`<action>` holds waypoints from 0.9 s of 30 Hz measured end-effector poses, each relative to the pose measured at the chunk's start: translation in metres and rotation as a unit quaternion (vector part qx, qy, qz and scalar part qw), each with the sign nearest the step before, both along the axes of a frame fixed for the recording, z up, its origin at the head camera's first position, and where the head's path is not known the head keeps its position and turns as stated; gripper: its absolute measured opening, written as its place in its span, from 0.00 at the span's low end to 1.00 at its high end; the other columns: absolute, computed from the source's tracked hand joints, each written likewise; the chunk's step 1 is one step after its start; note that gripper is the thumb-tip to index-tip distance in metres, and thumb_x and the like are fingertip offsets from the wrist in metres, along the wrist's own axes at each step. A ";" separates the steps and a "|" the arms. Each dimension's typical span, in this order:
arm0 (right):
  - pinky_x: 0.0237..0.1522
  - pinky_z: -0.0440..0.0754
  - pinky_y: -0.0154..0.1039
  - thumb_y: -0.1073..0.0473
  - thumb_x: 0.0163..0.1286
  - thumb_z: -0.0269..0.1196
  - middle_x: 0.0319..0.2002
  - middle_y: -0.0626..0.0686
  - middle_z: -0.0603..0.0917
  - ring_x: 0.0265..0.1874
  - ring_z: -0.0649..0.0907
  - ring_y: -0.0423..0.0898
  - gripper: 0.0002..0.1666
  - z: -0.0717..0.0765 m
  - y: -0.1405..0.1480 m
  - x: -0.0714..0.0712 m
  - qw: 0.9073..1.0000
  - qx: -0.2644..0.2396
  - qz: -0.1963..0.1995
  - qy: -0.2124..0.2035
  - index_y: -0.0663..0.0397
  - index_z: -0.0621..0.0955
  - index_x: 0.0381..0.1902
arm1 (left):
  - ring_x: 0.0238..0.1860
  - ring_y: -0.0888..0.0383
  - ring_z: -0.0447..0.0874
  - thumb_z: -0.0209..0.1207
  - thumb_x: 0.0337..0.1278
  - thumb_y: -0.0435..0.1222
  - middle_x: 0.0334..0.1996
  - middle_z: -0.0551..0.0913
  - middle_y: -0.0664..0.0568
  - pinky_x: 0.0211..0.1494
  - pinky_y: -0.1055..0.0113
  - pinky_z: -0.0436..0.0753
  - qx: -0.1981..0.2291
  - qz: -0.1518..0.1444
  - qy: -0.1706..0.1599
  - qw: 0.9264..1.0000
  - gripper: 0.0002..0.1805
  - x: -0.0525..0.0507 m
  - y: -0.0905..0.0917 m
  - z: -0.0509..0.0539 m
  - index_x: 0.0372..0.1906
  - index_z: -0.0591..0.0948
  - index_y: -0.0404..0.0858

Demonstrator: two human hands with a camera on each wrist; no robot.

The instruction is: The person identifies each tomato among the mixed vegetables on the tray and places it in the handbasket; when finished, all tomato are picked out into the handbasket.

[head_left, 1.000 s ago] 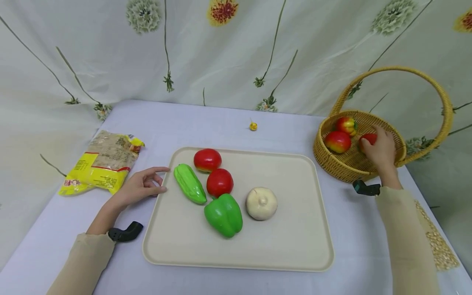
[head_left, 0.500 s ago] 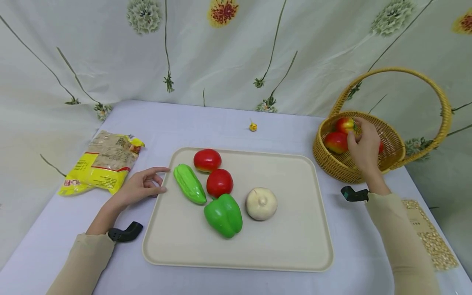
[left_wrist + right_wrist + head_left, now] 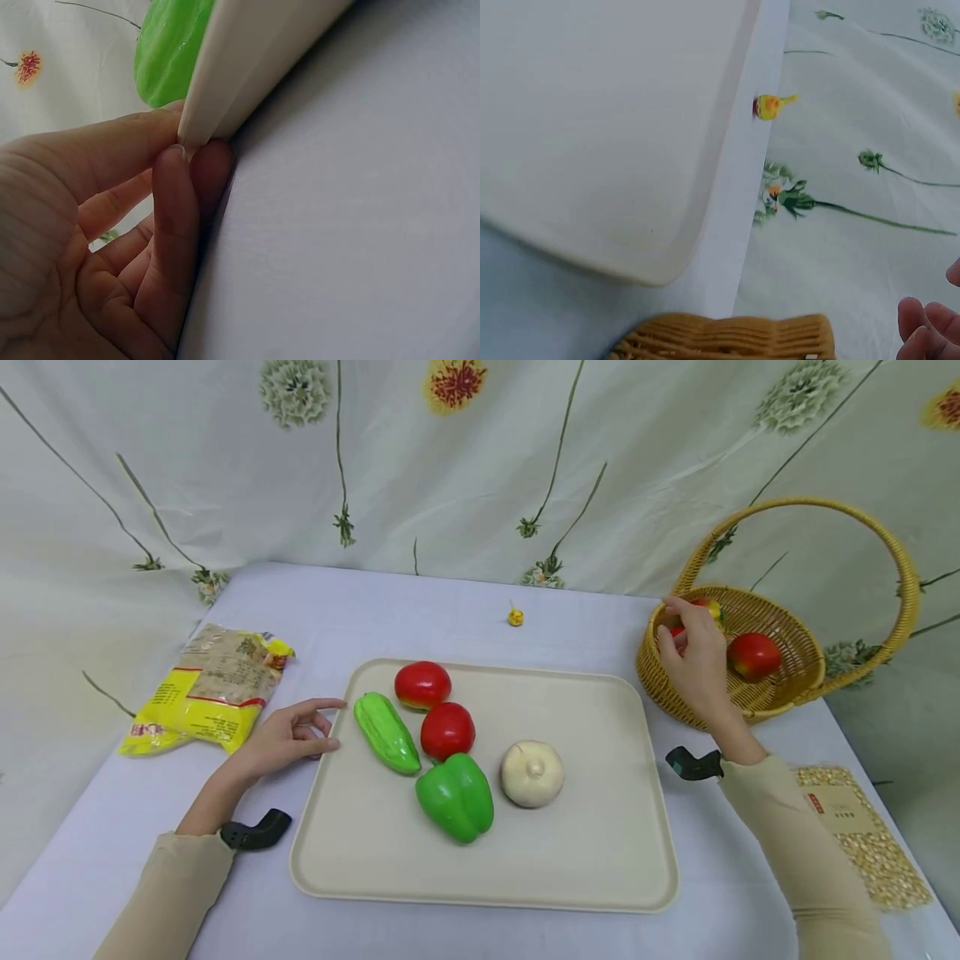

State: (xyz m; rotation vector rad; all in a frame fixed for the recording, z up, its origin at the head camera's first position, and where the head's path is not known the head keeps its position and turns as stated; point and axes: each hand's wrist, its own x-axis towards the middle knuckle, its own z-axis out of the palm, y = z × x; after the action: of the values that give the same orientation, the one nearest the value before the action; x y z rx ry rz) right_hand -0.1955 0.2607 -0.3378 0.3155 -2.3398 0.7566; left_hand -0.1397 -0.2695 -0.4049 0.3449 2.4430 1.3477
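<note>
My left hand (image 3: 281,739) pinches the left rim of a beige tray (image 3: 600,860), its thumb and finger meeting at the edge in the left wrist view. On the tray lie a long light-green vegetable (image 3: 386,732), two red tomato-like pieces (image 3: 447,731), a green bell pepper (image 3: 455,797) and a round white bulb-like piece (image 3: 532,774). Over the left side of a wicker basket (image 3: 663,689), my right hand (image 3: 697,656) hovers with parted fingers and nothing visible held. Beneath it, one red fruit (image 3: 677,632) and a red-yellow one (image 3: 710,607) are mostly hidden. Another red fruit (image 3: 753,656) sits farther right.
A yellow bag (image 3: 213,685) of brownish contents lies left of the tray. At the right edge is a flat pack of pale grains (image 3: 862,835). A tiny yellow object (image 3: 515,617) sits behind the tray. The basket's tall handle (image 3: 911,577) arches above it.
My right hand has moved left across the basket, away from the right-hand red fruit, which now shows fully. My left hand and the tray have stayed put.
</note>
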 end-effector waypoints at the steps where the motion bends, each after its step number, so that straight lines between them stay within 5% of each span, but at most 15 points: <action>1: 0.31 0.64 0.26 0.69 0.64 0.56 0.45 0.65 0.79 0.24 0.72 0.51 0.20 0.000 -0.004 0.000 1.000 0.002 0.010 0.005 0.64 0.75 0.55 | 0.22 0.65 0.75 0.62 0.55 0.37 0.34 0.75 0.54 0.33 0.73 0.76 -0.001 0.000 0.001 1.000 0.32 0.000 0.000 0.000 0.65 0.66 0.36; 7: 0.29 0.69 0.26 0.71 0.62 0.57 0.45 0.61 0.80 0.22 0.68 0.43 0.21 0.000 -0.027 0.003 0.998 0.009 0.051 0.029 0.60 0.76 0.55 | 0.22 0.64 0.74 0.62 0.56 0.37 0.33 0.75 0.54 0.33 0.74 0.75 -0.001 -0.002 0.008 1.000 0.31 -0.002 0.000 0.000 0.64 0.66 0.37; 13: 0.27 0.74 0.28 0.70 0.61 0.61 0.45 0.60 0.81 0.19 0.73 0.44 0.21 -0.003 -0.051 0.009 0.994 0.015 0.099 0.040 0.59 0.77 0.54 | 0.21 0.65 0.74 0.62 0.55 0.36 0.33 0.75 0.54 0.32 0.73 0.76 -0.001 -0.004 0.009 1.000 0.32 -0.001 -0.001 -0.001 0.64 0.66 0.36; 27: 0.23 0.75 0.33 0.69 0.60 0.63 0.47 0.57 0.79 0.24 0.76 0.40 0.25 -0.012 -0.092 0.018 0.973 0.037 0.228 0.004 0.56 0.75 0.56 | 0.22 0.66 0.75 0.62 0.55 0.36 0.33 0.76 0.54 0.33 0.73 0.76 0.001 -0.003 0.011 1.000 0.31 0.000 0.000 0.000 0.64 0.66 0.36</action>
State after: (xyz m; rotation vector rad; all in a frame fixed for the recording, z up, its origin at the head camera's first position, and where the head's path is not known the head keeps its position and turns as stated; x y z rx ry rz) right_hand -0.1772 0.1685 -0.3495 0.9082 -2.3158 0.8766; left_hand -0.1393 -0.2690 -0.4048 0.3688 2.4561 1.3496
